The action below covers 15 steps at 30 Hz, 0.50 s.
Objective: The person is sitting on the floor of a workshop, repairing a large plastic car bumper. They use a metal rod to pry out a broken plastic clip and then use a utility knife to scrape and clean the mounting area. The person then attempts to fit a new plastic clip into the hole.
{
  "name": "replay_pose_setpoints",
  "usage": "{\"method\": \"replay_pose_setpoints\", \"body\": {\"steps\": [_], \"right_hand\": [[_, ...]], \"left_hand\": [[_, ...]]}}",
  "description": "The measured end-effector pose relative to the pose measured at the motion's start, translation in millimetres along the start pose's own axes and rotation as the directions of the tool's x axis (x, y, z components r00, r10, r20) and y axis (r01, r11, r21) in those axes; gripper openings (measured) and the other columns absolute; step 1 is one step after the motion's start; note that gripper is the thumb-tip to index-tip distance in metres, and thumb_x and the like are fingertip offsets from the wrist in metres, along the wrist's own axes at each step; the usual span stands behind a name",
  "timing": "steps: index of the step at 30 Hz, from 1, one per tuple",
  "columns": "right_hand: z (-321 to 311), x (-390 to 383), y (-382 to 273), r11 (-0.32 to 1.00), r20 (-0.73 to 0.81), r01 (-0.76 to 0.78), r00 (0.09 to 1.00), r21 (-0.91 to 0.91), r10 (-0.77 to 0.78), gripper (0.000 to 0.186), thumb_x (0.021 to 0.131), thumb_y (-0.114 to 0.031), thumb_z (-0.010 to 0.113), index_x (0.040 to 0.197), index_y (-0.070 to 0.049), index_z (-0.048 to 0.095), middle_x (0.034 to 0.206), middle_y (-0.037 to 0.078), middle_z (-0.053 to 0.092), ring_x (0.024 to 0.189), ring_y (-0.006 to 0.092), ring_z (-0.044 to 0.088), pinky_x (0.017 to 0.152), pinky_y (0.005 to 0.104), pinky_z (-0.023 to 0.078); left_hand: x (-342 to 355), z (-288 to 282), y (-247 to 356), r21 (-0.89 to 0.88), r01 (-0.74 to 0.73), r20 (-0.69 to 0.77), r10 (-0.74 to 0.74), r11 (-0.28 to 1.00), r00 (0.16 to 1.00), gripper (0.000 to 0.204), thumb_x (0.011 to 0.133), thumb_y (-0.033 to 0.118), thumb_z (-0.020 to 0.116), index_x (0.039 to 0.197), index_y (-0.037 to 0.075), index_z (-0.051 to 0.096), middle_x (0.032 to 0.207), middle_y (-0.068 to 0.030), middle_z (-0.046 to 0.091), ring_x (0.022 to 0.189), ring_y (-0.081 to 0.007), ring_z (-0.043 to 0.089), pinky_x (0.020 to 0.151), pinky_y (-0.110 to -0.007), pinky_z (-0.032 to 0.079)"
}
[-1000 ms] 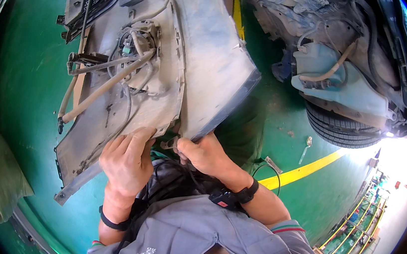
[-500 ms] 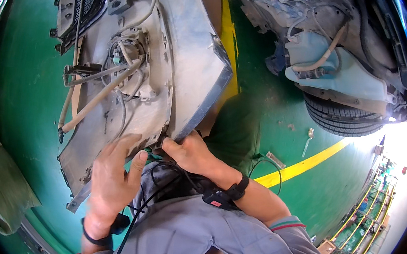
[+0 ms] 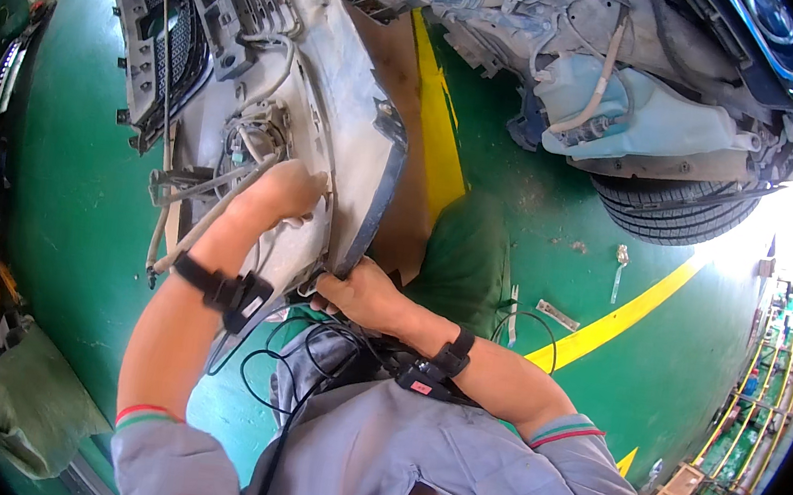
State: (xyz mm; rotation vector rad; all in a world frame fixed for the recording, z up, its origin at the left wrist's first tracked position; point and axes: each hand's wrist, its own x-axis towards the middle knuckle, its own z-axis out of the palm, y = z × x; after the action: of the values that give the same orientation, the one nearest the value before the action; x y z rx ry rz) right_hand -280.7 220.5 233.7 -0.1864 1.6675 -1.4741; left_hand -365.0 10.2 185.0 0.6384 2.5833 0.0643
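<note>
A dusty car bumper (image 3: 360, 97) stands in front of me, its inner side towards me. My right hand (image 3: 360, 294) is closed around the bumper's near lower corner, with the thumb on top. My left hand (image 3: 288, 188) is curled against the inner side, just right of a lamp unit (image 3: 258, 129) and its wiring. Whatever its fingers may hold is hidden under the palm. A beige washer hose (image 3: 206, 226) runs beneath my left forearm. A black grille (image 3: 173, 41) is fixed farther up the bumper.
The car's stripped front, with a pale washer tank (image 3: 641, 119) and a tyre (image 3: 674, 218), stands at far right. Black cables (image 3: 332, 343) loop by my waist. A green cloth bag (image 3: 36, 402) lies at left. A yellow rack (image 3: 749, 415) stands at right.
My left hand has moved up and right along the bumper's inner side, and its fingers have curled. The bumper has tilted slightly. My right hand keeps its hold on the corner.
</note>
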Motion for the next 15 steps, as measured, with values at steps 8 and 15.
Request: {"method": "replay_pose_setpoints", "body": {"steps": [8, 15], "right_hand": [[-11.1, 1.8, 5.7, 0.998, -0.028, 0.054, 0.998, 0.034, -0.053, 0.021, 0.088, -0.015, 0.059, 0.093, 0.004, 0.061, 0.070, 0.009, 0.065, 0.065, 0.0174, 0.062, 0.066, 0.0339, 0.051], [-4.2, 3.5, 5.1, 0.995, -0.004, 0.083, 0.997, 0.059, -0.082, 0.023, 0.088, -0.018, 0.059, 0.090, 0.005, 0.061, 0.070, 0.010, 0.064, 0.064, 0.0178, 0.061, 0.065, 0.0348, 0.051]], "left_hand": [[16.7, -21.7, 19.2, -0.882, 0.444, 0.361, -0.378, 0.160, 0.853, 0.027, 0.090, 0.012, 0.066, 0.107, -0.008, 0.073, 0.090, -0.0105, 0.073, 0.074, -0.0188, 0.068, 0.068, -0.031, 0.056], [0.6, -9.5, 10.8, -0.924, 0.380, 0.328, -0.413, 0.048, 0.850, 0.024, 0.091, 0.010, 0.065, 0.104, -0.008, 0.073, 0.090, -0.0135, 0.073, 0.075, -0.0223, 0.069, 0.067, -0.034, 0.059]]}}
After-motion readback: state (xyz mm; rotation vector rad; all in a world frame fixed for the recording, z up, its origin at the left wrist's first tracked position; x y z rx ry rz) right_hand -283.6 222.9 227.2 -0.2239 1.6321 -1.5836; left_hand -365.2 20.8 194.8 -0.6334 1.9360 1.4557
